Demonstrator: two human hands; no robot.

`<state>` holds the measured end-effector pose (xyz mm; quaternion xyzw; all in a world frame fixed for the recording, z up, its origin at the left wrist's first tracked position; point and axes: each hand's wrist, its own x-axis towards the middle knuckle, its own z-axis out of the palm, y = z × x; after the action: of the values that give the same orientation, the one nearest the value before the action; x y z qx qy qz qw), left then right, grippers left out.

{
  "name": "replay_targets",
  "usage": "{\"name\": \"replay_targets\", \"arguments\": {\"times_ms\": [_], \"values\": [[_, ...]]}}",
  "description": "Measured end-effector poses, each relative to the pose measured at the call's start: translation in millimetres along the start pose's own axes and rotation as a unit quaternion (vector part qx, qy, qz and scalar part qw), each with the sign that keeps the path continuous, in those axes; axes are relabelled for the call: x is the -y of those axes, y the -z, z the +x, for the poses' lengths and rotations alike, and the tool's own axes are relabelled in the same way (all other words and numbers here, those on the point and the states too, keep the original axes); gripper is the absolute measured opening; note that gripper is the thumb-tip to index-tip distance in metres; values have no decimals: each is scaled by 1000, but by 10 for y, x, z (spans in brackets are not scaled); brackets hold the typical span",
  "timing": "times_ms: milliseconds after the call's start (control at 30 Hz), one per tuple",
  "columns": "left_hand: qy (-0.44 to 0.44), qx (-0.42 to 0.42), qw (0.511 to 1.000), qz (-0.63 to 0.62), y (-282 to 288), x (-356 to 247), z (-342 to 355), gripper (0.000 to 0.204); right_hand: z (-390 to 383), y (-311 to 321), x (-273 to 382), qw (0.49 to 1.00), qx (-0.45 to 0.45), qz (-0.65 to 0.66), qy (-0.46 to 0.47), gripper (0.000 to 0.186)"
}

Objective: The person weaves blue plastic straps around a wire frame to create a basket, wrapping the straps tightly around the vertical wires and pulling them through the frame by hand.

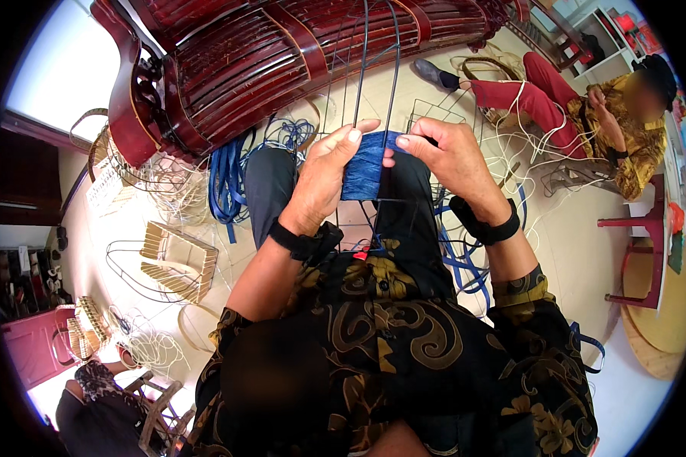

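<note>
Pale tiled floor [587, 251], cord scattered; we pinch blue woven strip panel [364, 174] on dark wire frame [392, 84], left hand [324, 179] and right hand [446, 156] gripping; weaving midway, next row needs tightening.

A dark red wooden bench [229, 68] stands ahead. Loose blue strips [225, 183] lie on the floor beside a half-woven tan basket [179, 263]. A seated person [602, 122] works nearby, near a red stool [640, 251].

Blue weave [364, 175], blk/gold swirl shirt [404, 335], prob. red bench [282, 53].
</note>
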<state>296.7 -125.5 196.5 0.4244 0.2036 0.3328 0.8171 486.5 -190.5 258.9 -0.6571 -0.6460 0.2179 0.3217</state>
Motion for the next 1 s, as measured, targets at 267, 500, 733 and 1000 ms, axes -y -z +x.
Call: {"name": "replay_targets", "arguments": {"times_ms": [267,500,733,1000], "values": [[-31,-46,997,48,-21,-4,-46,34,-45,-116,295,1000,-23,-14,-13,23],[-53,-59,997,23,-34,-68,-62,40,98,-304,545,999,-37,-10,-5,20],[-101,-36,992,63,190,-82,30,38,285,-370,613,997,-19,1,-74,23],[-29,-22,993,115,306,-296,103,30,419,-324,577,944,43,237,-225,21]]}}
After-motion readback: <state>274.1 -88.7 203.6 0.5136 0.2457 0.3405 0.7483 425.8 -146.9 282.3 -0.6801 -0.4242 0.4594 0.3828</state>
